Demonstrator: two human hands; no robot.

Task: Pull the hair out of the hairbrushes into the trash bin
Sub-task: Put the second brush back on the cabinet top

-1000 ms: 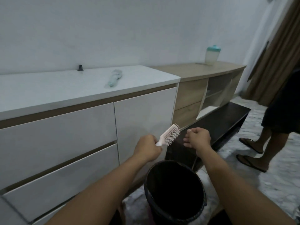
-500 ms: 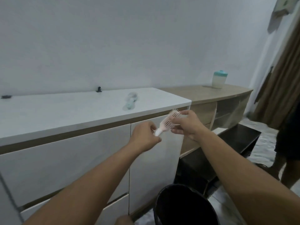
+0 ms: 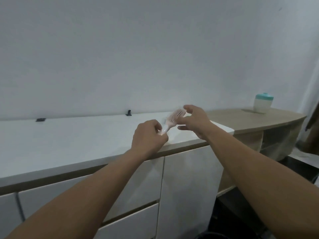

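A pale pink hairbrush [image 3: 174, 116] is held up over the white cabinet top [image 3: 69, 138], blurred by motion. My left hand [image 3: 148, 135] grips its handle from below. My right hand [image 3: 195, 119] hovers at the brush head with fingers spread and loosely curved around it; whether they touch the bristles is unclear. No hair is discernible on the brush. Only a dark sliver of the trash bin's rim [image 3: 214, 236] shows at the bottom edge. The teal brush that lay on the cabinet top is hidden behind my hands.
White drawers and doors [image 3: 188, 183] fill the lower view. A wooden sideboard [image 3: 250, 118] to the right carries a teal-lidded container [image 3: 263, 103]. Two small black items [image 3: 128, 112] sit by the wall. A dark low bench [image 3: 302, 168] lies at far right.
The view tilted up, so the bin dropped almost out of sight. Both hands rose with the brush to the level of the cabinet top. My right hand loosened from the brush head and spread its fingers.
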